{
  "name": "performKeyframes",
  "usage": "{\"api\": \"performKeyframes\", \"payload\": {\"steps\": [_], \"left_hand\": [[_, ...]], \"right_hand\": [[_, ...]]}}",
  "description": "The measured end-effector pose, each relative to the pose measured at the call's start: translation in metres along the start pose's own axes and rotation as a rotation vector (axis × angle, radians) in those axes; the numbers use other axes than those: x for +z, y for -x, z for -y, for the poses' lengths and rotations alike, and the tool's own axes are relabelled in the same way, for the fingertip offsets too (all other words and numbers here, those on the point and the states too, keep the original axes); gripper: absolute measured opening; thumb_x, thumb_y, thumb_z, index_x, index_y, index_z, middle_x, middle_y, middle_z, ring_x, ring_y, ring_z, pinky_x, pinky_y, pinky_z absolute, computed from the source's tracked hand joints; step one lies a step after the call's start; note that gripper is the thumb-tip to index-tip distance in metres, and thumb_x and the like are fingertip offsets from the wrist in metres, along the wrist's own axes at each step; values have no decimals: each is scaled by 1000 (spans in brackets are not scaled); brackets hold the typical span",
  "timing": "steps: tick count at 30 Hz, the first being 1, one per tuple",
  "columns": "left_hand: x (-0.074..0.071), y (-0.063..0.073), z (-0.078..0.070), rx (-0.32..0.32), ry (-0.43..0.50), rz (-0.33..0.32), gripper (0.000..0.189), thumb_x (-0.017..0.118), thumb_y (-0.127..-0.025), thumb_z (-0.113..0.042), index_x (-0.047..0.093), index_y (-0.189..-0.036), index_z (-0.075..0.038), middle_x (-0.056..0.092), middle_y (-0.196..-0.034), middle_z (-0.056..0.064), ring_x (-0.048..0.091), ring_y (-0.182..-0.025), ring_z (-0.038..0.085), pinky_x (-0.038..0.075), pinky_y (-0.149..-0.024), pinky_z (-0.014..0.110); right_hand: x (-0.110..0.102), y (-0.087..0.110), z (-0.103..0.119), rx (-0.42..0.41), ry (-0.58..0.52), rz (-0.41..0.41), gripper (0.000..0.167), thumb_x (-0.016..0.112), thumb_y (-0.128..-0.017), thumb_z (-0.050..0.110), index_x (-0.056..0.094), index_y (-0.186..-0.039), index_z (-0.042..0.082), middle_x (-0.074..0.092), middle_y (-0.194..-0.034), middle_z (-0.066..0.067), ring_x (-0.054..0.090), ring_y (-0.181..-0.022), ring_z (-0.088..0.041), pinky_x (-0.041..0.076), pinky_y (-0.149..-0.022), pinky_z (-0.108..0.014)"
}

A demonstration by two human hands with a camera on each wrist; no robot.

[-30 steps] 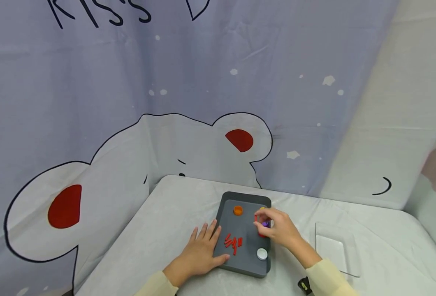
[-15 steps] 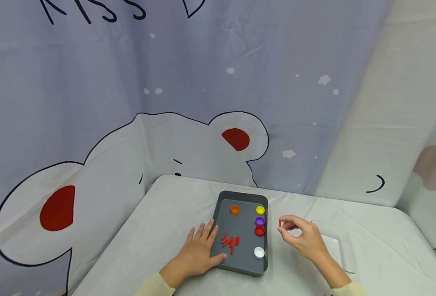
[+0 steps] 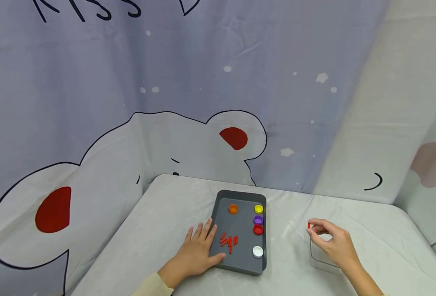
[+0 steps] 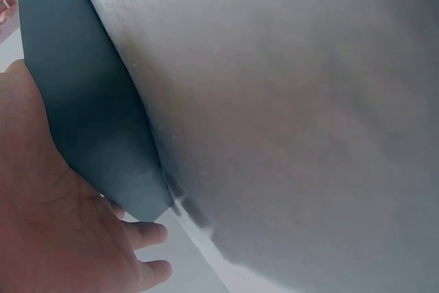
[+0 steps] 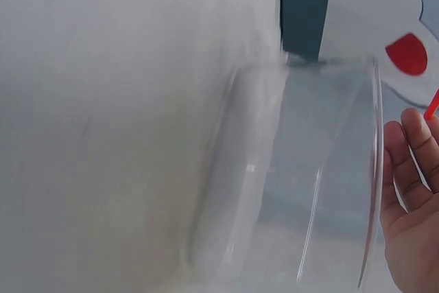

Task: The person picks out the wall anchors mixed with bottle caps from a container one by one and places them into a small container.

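Note:
My right hand (image 3: 332,242) pinches a small red stick (image 3: 309,225) between thumb and forefinger, over the clear plastic box (image 5: 288,169). In the right wrist view the stick's red end shows at the right edge, with the fingers beside the box's rim. My left hand (image 3: 195,255) rests with spread fingers on the left edge of a grey tray (image 3: 244,236). The left wrist view has that hand against the tray's outer wall. Several more red sticks (image 3: 230,241) lie loosely together in the tray, near the left hand.
Small round caps stand in the tray: orange (image 3: 233,209) at the back left, then yellow (image 3: 258,209), purple (image 3: 258,220), red (image 3: 258,229) and white (image 3: 257,251) down the right side. A white cloth (image 3: 181,209) covers the table, with a printed curtain (image 3: 188,61) behind.
The right hand has carried the red stick rightward from above the tray's right side to over the clear box. The left hand keeps its place on the tray; the view shifts slightly.

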State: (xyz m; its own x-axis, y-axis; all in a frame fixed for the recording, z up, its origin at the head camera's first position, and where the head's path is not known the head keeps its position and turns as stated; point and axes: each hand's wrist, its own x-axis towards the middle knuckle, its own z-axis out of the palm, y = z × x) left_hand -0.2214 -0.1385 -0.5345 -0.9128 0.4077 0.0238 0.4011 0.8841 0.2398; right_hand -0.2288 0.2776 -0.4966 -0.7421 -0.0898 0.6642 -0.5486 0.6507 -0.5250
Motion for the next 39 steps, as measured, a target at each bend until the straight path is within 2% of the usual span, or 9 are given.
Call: {"api": "performKeyframes", "payload": {"steps": [4,10,15,21,31,39], "left_hand": [[-1,0,-1,7,-7,-6,95,46,-93,-74,32,-159,-8,16,-169,14,23,-151,43,16,-117,66],[-10,2,-7,6,25,4,93,49,-94,-71,34,-158,-4,20,-167,17,25,-150,45,18,-116,67],[-11,4,-9,-6,23,-6,92,50,-94,-70,35,-157,-4,20,-167,16,26,-150,45,18,-117,65],[-9,4,-7,7,39,-15,91,53,-94,-67,36,-157,-3,21,-166,19,26,-149,48,17,-115,68],[-12,3,-8,-10,37,31,93,49,-94,-70,32,-159,-5,17,-168,15,24,-150,45,17,-117,66],[-12,2,-8,-20,37,41,93,51,-94,-70,31,-159,-7,16,-169,14,22,-151,44,16,-117,66]], "right_hand": [[-13,4,-6,54,17,-5,29,81,-76,-6,76,-99,11,68,-73,15,63,-72,8,46,-62,-12],[-30,8,-12,98,59,-20,25,81,-79,-2,76,-101,10,69,-74,16,61,-71,11,45,-60,-13],[-41,11,-20,124,89,-30,22,80,-81,0,76,-101,9,68,-73,18,59,-70,16,44,-59,-12],[-47,13,-28,136,92,-36,20,80,-83,1,76,-101,9,68,-75,19,59,-70,15,44,-60,-11],[-53,10,-37,183,90,-8,20,77,-88,6,75,-107,6,68,-80,20,59,-74,15,45,-66,-9],[-52,11,-37,193,78,-2,18,75,-91,8,75,-108,7,71,-82,12,59,-76,14,45,-68,-6]]}}
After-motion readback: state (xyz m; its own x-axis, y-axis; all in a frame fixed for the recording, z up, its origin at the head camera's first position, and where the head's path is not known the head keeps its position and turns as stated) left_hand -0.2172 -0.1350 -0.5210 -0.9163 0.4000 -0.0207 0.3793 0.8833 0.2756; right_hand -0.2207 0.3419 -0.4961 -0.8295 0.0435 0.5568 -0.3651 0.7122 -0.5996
